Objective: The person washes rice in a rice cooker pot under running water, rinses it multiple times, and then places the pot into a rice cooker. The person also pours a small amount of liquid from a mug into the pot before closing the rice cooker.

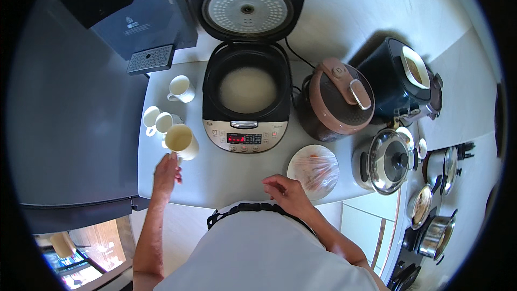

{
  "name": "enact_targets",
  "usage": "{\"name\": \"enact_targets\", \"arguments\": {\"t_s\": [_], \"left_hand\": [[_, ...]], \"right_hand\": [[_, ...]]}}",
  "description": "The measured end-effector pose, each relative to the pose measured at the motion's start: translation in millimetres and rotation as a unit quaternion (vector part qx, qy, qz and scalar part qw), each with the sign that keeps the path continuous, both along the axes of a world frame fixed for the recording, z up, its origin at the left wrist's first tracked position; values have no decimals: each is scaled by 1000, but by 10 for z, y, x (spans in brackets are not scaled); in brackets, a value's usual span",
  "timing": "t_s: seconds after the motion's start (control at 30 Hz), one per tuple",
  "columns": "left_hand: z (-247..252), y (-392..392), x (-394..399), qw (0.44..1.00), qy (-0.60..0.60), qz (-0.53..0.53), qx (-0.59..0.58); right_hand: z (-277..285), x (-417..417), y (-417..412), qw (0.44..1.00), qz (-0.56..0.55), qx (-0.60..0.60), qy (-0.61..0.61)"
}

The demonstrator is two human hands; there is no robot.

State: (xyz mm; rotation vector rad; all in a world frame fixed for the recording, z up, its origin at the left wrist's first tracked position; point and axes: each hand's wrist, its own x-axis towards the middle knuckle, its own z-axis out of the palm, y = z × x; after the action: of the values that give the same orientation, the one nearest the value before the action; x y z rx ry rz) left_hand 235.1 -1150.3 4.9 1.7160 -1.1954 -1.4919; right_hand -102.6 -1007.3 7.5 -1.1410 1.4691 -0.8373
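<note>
My left hand (164,173) grips a cream-coloured mug (190,150) low by its near side, above the left part of the counter. The mug's mouth faces me and its inside looks pale. Close behind it are white mugs: one (164,122) partly overlapped by it, another (151,116) to the left, and a third (181,89) farther back. My right hand (293,196) hovers near the counter's front edge, fingers loosely bent with nothing in them. Just beyond it is a white plate (291,169) covered in cling film. Ahead, a Midea rice cooker (245,135) has its lid raised over cloudy, whitish contents (248,89).
A brown pressure cooker (337,97) stands right of the rice cooker. Beyond it are a dark appliance with a white dish (416,67) on top and a lidded steel pot (388,161). A water dispenser (149,32) stands back left, beside a dark cabinet (76,121). More pots (436,236) sit far right.
</note>
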Motion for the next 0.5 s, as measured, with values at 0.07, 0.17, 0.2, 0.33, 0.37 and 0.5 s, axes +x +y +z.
{"name": "enact_targets", "arguments": {"t_s": [0.07,0.17,0.2,0.33,0.37,0.5], "left_hand": [[278,-155,19,995,-76,-34,-45],[699,-395,-89,966,-205,-101,-121],[819,-482,-148,953,-243,-116,-141],[1104,-815,-447,835,-408,-199,-310],[1143,-892,-537,833,-409,-207,-309],[1297,-1091,-995,823,-427,-230,-295]], "right_hand": [[-34,-10,31,1000,2,-11,3],[-54,-14,69,999,-7,-38,-2],[-50,-11,79,999,-16,-46,-11],[-16,-32,121,998,-27,-59,-20],[-30,-42,139,998,-29,-60,-20],[-52,-92,201,997,-39,-64,-21]]}}
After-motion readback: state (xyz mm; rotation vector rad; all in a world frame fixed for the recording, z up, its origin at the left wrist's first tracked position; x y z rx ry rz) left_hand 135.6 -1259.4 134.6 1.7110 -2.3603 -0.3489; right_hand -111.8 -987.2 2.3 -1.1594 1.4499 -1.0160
